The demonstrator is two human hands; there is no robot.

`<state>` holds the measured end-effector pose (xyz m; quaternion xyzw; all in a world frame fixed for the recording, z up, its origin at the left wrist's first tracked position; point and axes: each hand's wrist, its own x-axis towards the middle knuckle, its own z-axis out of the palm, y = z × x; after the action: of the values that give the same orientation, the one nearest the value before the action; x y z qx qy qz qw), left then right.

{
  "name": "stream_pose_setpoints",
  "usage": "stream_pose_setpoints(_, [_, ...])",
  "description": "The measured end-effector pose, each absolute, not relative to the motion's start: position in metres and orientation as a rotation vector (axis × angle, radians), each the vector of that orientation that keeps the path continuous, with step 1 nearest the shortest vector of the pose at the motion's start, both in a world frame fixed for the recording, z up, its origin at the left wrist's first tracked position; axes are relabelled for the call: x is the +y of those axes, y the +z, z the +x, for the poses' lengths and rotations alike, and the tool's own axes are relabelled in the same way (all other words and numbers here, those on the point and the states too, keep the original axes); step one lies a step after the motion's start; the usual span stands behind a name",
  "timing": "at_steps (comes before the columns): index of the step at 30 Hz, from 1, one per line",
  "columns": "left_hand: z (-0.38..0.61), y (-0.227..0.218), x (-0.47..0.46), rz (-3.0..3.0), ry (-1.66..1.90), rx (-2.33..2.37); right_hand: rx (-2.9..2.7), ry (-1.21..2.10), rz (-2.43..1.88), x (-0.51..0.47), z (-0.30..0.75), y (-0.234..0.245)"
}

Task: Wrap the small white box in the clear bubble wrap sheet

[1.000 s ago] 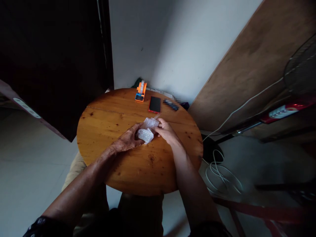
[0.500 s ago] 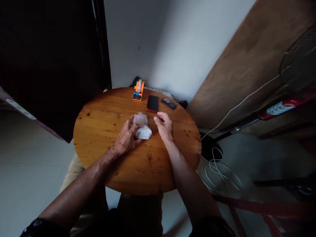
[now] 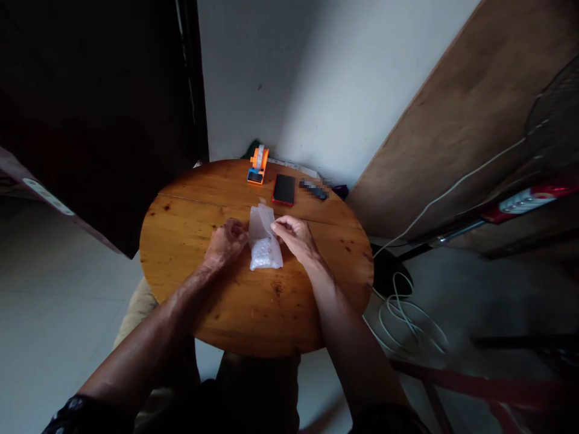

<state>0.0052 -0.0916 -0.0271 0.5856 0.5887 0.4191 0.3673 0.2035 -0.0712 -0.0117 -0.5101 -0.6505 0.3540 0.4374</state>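
A whitish piece of bubble wrap point(image 3: 266, 253) lies on the round wooden table point(image 3: 181, 241), bulging at its near end and flatter, with a loose flap, at the far end. My left hand point(image 3: 226, 242) is at its left edge, fingers curled and thumb drawn in, the tips meeting the wrap's side. On the opposite side my right hand point(image 3: 295, 236) pinches the wrap's right edge between thumb and forefinger. What is inside the wrap cannot be made out.
Toward the wall stand an orange tape dispenser point(image 3: 258, 165), a red-edged phone point(image 3: 283, 189) and a dark, partly blurred object point(image 3: 314, 189). A white cable point(image 3: 398, 307) lies coiled on the floor at right, near a fan point(image 3: 561, 114). A dark door point(image 3: 90, 120) is at left.
The wrap has been spread out longer, its flap now reaching farther back. My left hand has come off the top to the left edge, and my right hand has moved in onto the right edge.
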Motion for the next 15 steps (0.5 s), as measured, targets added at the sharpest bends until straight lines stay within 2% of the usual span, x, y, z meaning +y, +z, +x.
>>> stream_pose_setpoints(7, [0.009, -0.034, -0.093, 1.672, 1.039, 1.385, -1.790, 0.574, -1.474, -0.084, 0.193, -0.004])
stream_pose_setpoints(15, [0.012, -0.035, -0.091, 1.555, 1.033, 1.252, -1.747, 0.479, -1.512, -0.075, 0.203, -0.012])
